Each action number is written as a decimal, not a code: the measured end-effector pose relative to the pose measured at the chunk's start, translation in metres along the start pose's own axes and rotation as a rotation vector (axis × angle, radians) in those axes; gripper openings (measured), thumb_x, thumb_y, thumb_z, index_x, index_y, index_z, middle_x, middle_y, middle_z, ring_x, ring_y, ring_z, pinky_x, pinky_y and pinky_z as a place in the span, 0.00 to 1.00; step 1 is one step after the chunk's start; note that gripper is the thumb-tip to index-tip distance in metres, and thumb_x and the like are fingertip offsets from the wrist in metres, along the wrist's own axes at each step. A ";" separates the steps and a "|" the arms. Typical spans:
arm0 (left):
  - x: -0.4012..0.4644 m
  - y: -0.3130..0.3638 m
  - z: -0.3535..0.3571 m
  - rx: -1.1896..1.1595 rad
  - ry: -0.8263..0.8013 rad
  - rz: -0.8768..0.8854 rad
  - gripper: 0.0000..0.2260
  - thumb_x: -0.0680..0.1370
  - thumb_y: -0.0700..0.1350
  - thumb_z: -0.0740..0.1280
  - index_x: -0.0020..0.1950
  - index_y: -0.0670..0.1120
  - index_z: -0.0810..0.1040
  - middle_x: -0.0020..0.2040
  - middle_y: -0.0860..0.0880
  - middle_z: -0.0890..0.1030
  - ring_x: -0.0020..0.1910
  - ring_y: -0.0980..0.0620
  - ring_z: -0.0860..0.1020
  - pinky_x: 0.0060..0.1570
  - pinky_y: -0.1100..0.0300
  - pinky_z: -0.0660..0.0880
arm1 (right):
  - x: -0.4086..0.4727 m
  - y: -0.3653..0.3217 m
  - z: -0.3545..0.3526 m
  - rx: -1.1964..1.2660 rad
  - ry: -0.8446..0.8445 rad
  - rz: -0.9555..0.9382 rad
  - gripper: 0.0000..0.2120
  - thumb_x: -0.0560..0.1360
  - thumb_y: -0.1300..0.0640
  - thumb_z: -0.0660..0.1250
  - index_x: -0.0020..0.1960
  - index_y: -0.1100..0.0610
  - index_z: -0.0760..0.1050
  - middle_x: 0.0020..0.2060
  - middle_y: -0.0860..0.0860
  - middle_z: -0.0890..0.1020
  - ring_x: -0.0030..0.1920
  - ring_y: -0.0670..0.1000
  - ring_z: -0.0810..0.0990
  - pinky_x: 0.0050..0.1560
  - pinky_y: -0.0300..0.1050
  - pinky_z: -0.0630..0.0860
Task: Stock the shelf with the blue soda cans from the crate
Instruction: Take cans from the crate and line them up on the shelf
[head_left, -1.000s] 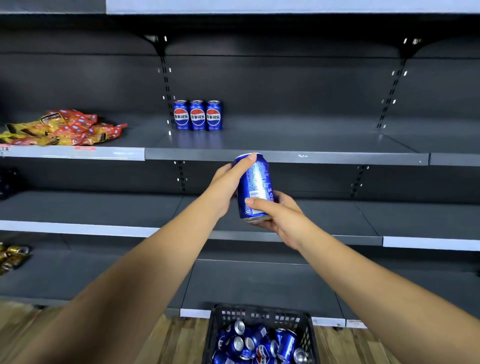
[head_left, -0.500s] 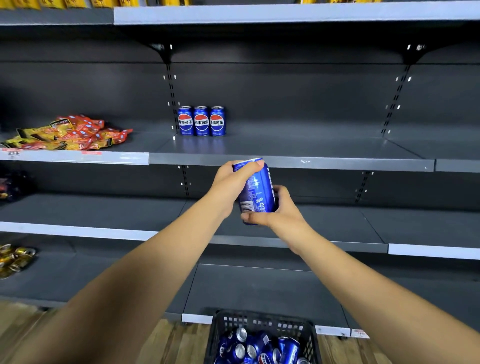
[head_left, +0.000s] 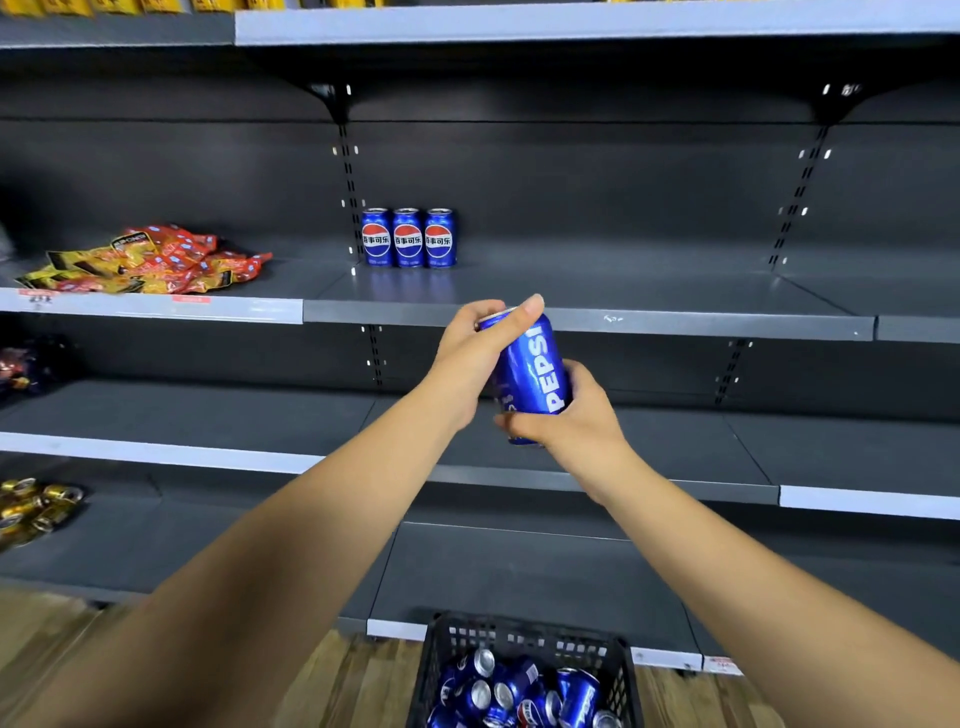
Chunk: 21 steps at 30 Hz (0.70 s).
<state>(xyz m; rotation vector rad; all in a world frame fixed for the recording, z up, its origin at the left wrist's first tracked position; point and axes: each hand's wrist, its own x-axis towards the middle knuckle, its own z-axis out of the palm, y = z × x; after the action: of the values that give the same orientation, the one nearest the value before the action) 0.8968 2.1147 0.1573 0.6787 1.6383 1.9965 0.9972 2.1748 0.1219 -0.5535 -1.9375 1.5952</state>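
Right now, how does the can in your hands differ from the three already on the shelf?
The held can is tilted, off the shelf, gripped by the left hand at its top and the right hand at its base; the three shelved cans stand upright in a row. The held can shows its PEPSI lettering; the shelved ones show round logos. All are blue.

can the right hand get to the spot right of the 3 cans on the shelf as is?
Probably yes: shelf beside the three cans is bare, nothing between. But the right hand and left hand both hold a can.
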 end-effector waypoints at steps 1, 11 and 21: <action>-0.001 -0.001 0.002 -0.007 0.014 0.010 0.20 0.71 0.53 0.72 0.58 0.45 0.74 0.48 0.47 0.81 0.42 0.51 0.80 0.43 0.58 0.77 | -0.001 -0.001 0.000 -0.070 0.025 -0.017 0.31 0.62 0.63 0.78 0.59 0.52 0.67 0.49 0.46 0.79 0.47 0.48 0.79 0.48 0.44 0.79; -0.004 0.008 -0.009 -0.087 -0.042 -0.042 0.08 0.73 0.47 0.71 0.42 0.44 0.77 0.36 0.45 0.82 0.35 0.48 0.80 0.45 0.55 0.78 | -0.022 -0.007 -0.015 -0.081 -0.249 0.008 0.36 0.64 0.55 0.79 0.65 0.47 0.63 0.55 0.42 0.78 0.54 0.44 0.79 0.56 0.41 0.76; -0.010 0.017 -0.006 -0.078 -0.025 -0.010 0.14 0.72 0.54 0.71 0.48 0.45 0.78 0.39 0.47 0.83 0.36 0.50 0.81 0.43 0.55 0.79 | -0.025 -0.004 0.001 0.344 -0.196 0.062 0.31 0.59 0.64 0.77 0.59 0.51 0.70 0.48 0.48 0.82 0.41 0.47 0.82 0.41 0.41 0.79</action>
<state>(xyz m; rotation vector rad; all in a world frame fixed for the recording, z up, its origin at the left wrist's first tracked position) 0.8998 2.1004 0.1722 0.6624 1.5380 2.0257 1.0151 2.1571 0.1219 -0.3276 -1.7344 2.0321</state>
